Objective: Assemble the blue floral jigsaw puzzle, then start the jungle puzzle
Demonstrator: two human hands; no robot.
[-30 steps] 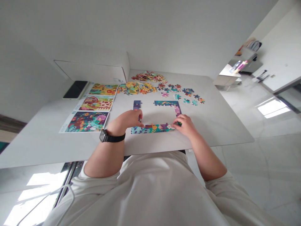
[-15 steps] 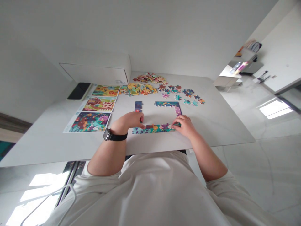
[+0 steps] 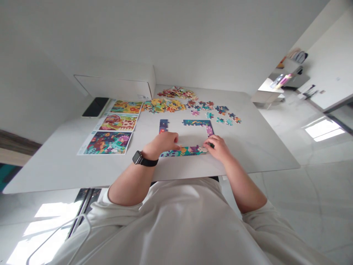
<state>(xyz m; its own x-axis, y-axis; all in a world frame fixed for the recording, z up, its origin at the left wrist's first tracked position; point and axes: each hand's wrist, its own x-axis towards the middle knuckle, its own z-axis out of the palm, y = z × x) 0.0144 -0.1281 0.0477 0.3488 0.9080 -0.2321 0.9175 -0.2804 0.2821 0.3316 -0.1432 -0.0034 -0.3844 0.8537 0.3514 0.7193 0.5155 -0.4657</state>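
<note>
A partly joined jigsaw border lies before me, with its bottom strip (image 3: 190, 151) nearest, a top strip (image 3: 196, 122) and a left column (image 3: 163, 125). My left hand (image 3: 165, 141), with a black watch on the wrist, is over the lower left of the border. Its fingers are bent and apart from the thumb, whose tip touches the bottom strip; I see nothing held. At the lower right corner, my right hand (image 3: 218, 147) pinches a dark green puzzle piece (image 3: 211, 145) between thumb and forefinger. The fingers partly cover that piece.
Loose puzzle pieces lie in a yellow pile (image 3: 165, 105), a red pile (image 3: 178, 92) and a scattered dark and teal group (image 3: 206, 105). Picture sheets (image 3: 109, 142) lie at left, beside a phone (image 3: 95, 107). Behind them stands a white box (image 3: 113, 86) against the wall.
My left hand has slid right along the bottom strip, covering more of its left part. My right hand stays at the lower right corner, barely shifted. The view has moved slightly.
</note>
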